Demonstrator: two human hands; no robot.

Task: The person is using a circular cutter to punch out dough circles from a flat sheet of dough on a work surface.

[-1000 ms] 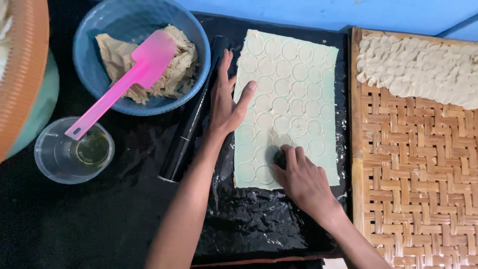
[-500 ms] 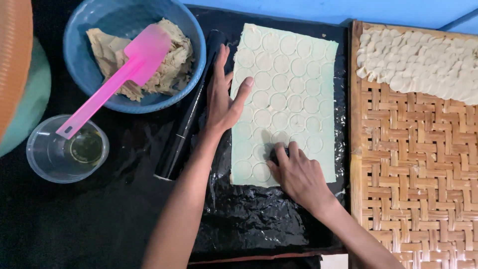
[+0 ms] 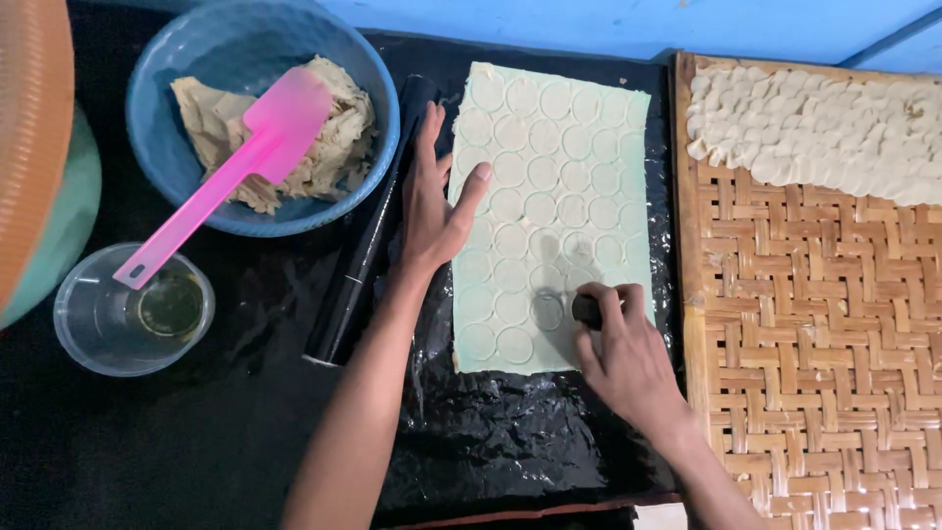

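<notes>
Far out past my left hand I see a clear plastic cup [image 3: 132,314] with a little oil, and above it a blue bowl [image 3: 186,59] of dough scraps with a pink spatula [image 3: 221,186] leaning out of it. A black rolling pin [image 3: 368,245] lies just beside my left hand [image 3: 437,211], which rests flat and spread on the left edge of the pale dough sheet [image 3: 589,147], holding nothing. The sheet, stamped all over with circles, lies between my hands on crinkled black plastic [image 3: 510,442]. My right hand [image 3: 628,358] is clamped on a small dark round cutter [image 3: 587,310], pressed into the sheet's lower right corner. Right of that hand sits a woven bamboo tray [image 3: 814,363], cut dough discs [image 3: 824,123] heaped at its far end.
</notes>
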